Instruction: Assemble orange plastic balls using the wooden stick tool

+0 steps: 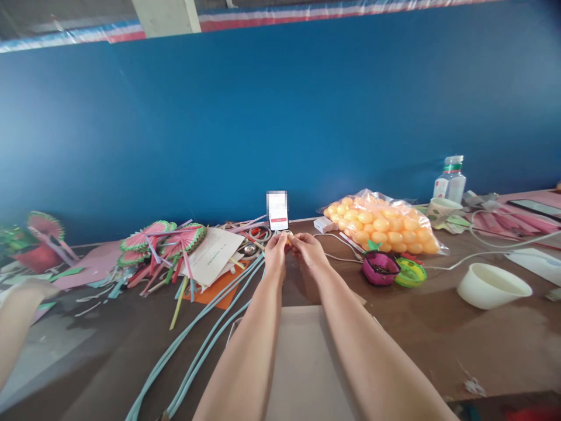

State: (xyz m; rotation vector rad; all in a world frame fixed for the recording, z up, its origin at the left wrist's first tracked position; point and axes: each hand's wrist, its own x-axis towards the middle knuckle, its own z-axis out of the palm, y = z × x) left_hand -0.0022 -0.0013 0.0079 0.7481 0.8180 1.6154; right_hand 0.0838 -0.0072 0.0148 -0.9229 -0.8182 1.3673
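Both my arms reach forward over the brown table (pixel 438 333). My left hand (pixel 275 252) and my right hand (pixel 309 248) meet fingertip to fingertip, both pinched on a small orange-yellow thing (pixel 288 237) that I cannot make out clearly. They hover just in front of a phone (pixel 277 211) propped upright against the blue wall. A beige card sheet (pixel 302 351) lies on the table under my forearms.
Pink-and-green paper fans (pixel 162 237), coloured strips, a paper sheet and light blue cords (pixel 205 333) lie left. A bag of orange balls (pixel 385 225), a purple box (pixel 379 268), a green tape roll (pixel 411 272), a white bowl (pixel 493 285), a bottle (pixel 450 179) stand right. Another person's arm (pixel 15 327) enters far left.
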